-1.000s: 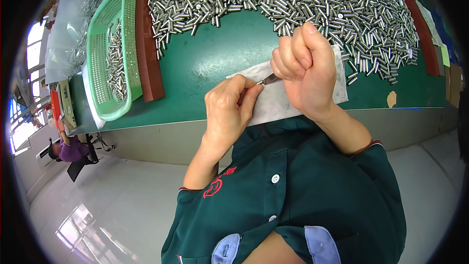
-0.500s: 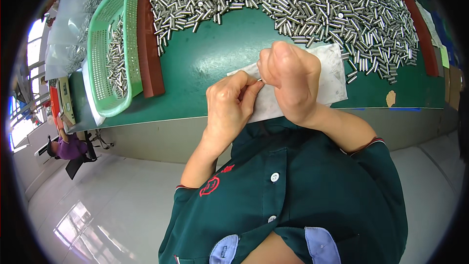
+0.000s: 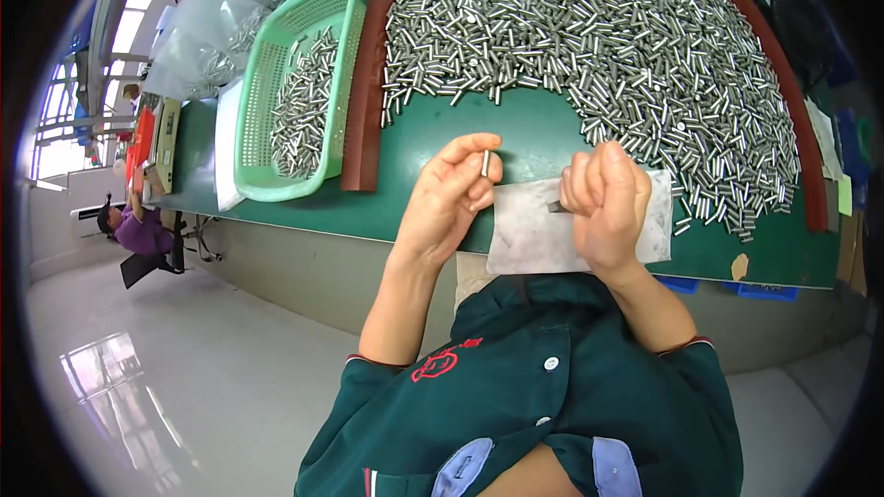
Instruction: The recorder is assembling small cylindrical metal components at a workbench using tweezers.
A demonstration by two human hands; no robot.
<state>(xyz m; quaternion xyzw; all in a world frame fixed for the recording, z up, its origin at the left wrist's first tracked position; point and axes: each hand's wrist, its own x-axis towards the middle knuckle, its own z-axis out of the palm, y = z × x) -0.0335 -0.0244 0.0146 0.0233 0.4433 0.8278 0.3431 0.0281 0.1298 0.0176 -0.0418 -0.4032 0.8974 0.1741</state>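
Note:
My left hand [image 3: 445, 198] pinches a small shiny metal pin [image 3: 485, 163] upright between thumb and forefinger, just above the near edge of the green table [image 3: 442, 129]. To its right, my right hand [image 3: 608, 207] is closed like a fist. A small dark, flat-looking piece [image 3: 555, 207] sticks out of its left side; its kind is not clear. Below the right hand lies a smudged whitish sheet [image 3: 529, 235]. Beyond both hands spreads a large heap of loose metal pins [image 3: 589, 37].
Red-brown strips [image 3: 362, 129] border the heap left and right. On the left stands a green perforated basket [image 3: 247, 152] with pins inside, near clear plastic bags [image 3: 198, 37] of pins. A scale-like device [image 3: 166, 147] sits farther left. Someone in purple [image 3: 145, 232] sits beyond.
My hands have drawn apart from close together, and the pin now shows in the left fingers. The right hand is lower over the sheet. The whole view has shifted, with more of the heap showing.

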